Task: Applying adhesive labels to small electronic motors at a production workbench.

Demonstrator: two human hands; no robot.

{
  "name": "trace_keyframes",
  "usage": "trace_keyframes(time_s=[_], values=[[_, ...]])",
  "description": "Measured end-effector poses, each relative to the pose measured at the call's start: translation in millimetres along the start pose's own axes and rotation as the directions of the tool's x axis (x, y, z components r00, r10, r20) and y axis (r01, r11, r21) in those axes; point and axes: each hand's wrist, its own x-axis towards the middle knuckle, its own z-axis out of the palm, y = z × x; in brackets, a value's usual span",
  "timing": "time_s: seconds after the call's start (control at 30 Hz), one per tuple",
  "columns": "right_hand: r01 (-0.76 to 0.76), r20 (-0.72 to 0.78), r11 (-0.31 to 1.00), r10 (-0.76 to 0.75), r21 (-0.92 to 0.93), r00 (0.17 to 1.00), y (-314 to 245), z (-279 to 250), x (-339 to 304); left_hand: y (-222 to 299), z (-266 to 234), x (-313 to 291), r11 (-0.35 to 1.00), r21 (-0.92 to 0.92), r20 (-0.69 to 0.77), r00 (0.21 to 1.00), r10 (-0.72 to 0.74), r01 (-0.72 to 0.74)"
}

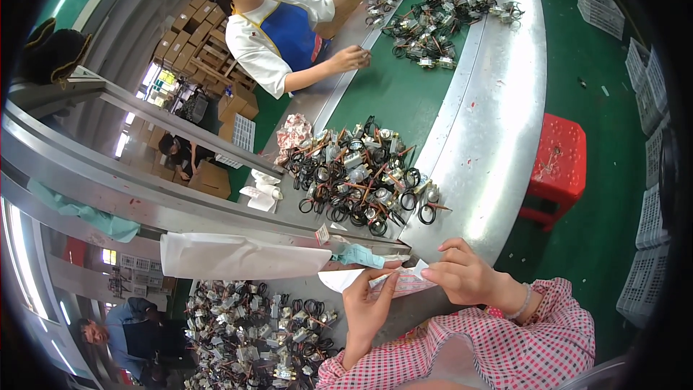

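My left hand [368,305] is closed on a white paper sheet with pinkish-red lines [410,284], thumb against fingers. It looks like a label sheet, partly curled. At its right end, my right hand [462,278] has thumb and fingers pinched against a white corner; whether a small piece is coming loose there, I cannot tell. Just beyond the hands is a pile of small metal-and-clear parts with coiled black cables [357,180]. A second pile of such parts [253,339] lies to the left of my left hand.
A metal post with white wrapping [242,256] and teal tape [359,255] stands close left. A green conveyor belt [393,97] with more parts runs away beside a metal ledge [498,115]. A co-worker [289,32] works across it. A red stool [559,155] stands right.
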Motion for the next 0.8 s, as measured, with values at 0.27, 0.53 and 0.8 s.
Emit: trace_keyframes(time_s=[0.27, 0.53, 0.8], values=[[0.019, -0.025, 1.0, -0.019, -0.025, 0.999, 0.7, 1.4, -1.6, -1.7, -2.1, -0.7, 1.0, 0.024, -0.001, 1.0, -0.018, 0.018], [0.003, -0.082, 0.999, -0.006, -0.047, 0.997, 0.6, -5.4, -3.1, -1.9, 1.3, -4.9, 1.0, -0.002, -0.021, 1.0, -0.012, 0.012], [-0.217, -0.163, 0.974, 0.224, 0.063, 0.961, -1.3, -7.0, 5.4, -6.4, 1.0, -8.2, 0.999, -0.011, -0.023, 0.999, -0.037, 0.037]])
